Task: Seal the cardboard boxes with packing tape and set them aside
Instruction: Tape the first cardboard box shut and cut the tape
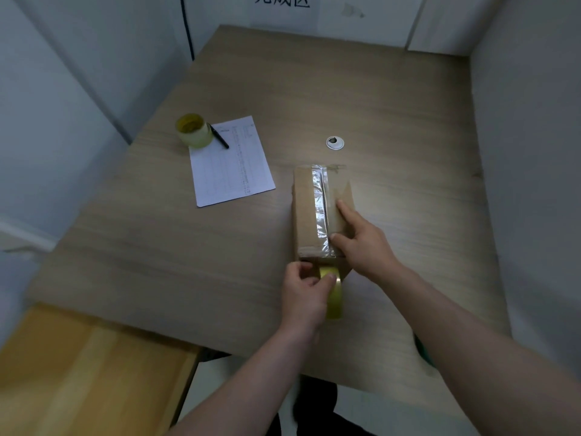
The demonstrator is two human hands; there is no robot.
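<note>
Room: I stand at a pale wood bench (393, 99) boxed in by grey-white walls, with a printed sign on the far wall at 12 o'clock.

Box: the cardboard box (306, 212) lies just past my hands, a little right of the bench's middle. Its long axis runs from 6 to 12 o'clock, straight away from me.

Seam: a shiny strip of tape (320, 209) already covers the top seam along that axis, from the far edge to the near edge.

Left hand: my left hand (306, 291) grips the tape roll (333, 295) at the box's near end, at 6 o'clock from the box, fingers and thumb curled round it. The roll stands on edge, in line with the seam.

Right hand: my right hand (361, 240) rests flat on the box top at the 4 o'clock side, fingers straight, forefinger pointing toward 11 o'clock beside the strip, thumb against the strip's near end. It grips nothing.

Relation that matters: roll and seam share one line, so my left hand is the nearer one for bringing the tape down the near face; I judge the right should pin the box while that happens.

Progress: top seam looks covered; whether the tape is cut I cannot tell.

Elsewhere: a second tape roll (193, 130), a black pen (220, 138) and a printed sheet (231, 162) lie at 10 o'clock from the box, well apart from it; a round cable grommet (334, 143) sits at 12 o'clock, near the far end.
</note>
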